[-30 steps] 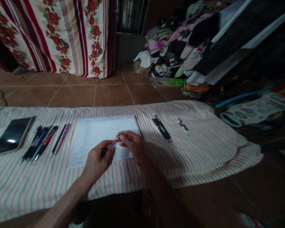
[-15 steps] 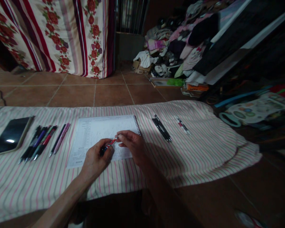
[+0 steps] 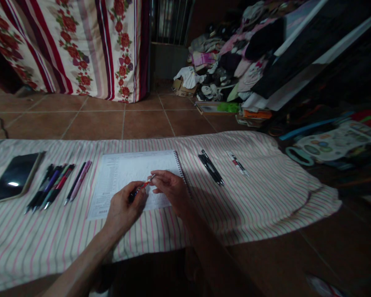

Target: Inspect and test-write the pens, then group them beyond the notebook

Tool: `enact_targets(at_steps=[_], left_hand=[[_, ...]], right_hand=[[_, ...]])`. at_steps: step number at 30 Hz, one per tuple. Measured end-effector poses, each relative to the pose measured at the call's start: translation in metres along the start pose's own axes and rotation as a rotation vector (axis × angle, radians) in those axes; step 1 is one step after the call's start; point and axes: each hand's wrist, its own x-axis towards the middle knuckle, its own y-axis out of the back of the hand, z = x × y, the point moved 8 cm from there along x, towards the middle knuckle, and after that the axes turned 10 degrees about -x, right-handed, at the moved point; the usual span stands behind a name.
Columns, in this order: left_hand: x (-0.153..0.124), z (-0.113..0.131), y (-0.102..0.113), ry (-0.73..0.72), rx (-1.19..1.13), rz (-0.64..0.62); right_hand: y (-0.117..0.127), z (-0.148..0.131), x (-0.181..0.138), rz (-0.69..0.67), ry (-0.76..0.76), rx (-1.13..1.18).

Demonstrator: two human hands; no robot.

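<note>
Over the lower half of a spiral notebook (image 3: 132,163), my left hand (image 3: 125,206) is closed around the dark end of a pen (image 3: 144,185) with a red-orange section. The fingers of my right hand (image 3: 170,187) pinch the pen's pale tip end. Printed text, a table column and faint writing show on the notebook page. Left of it lie a pink pen (image 3: 80,181) and a dark pen beside it, then a bunch of several pens (image 3: 51,185). To the right are black pens (image 3: 210,167) and a white pen with red and black marks (image 3: 237,163).
A striped cloth (image 3: 259,185) covers the table. At its left lies a dark tablet or phone (image 3: 14,175). Beyond the table are a tiled floor (image 3: 142,121), a floral curtain (image 3: 95,49) and a heap of clothes (image 3: 231,57). A patterned board-like item (image 3: 330,142) stands at the right.
My right fingertips have shifted slightly on the pen's tip end, and more of the pale tip shows between the hands. Everything else lies as before.
</note>
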Motion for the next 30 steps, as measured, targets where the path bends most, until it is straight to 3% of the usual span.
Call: enact_targets(at_steps=[7, 14, 17, 26, 30], left_hand=[[0.001, -0.001, 0.004, 0.012, -0.025, 0.042], [0.001, -0.005, 0.013, 0.047, -0.010, 0.120], [0.001, -0.004, 0.014, 0.056, -0.011, 0.132], [0.000, -0.003, 0.012, 0.042, 0.014, 0.131], [0.001, -0.002, 0.012, 0.042, 0.027, 0.134]], right_hand=[[0.014, -0.007, 0.001, 0.068, 0.023, -0.040], [0.079, -0.011, 0.009, 0.405, 0.060, -0.205], [0.093, -0.012, 0.011, 0.445, 0.096, -0.349], [0.083, -0.019, 0.015, 0.433, 0.315, -0.711], [0.075, -0.027, 0.014, 0.429, 0.362, -0.753]])
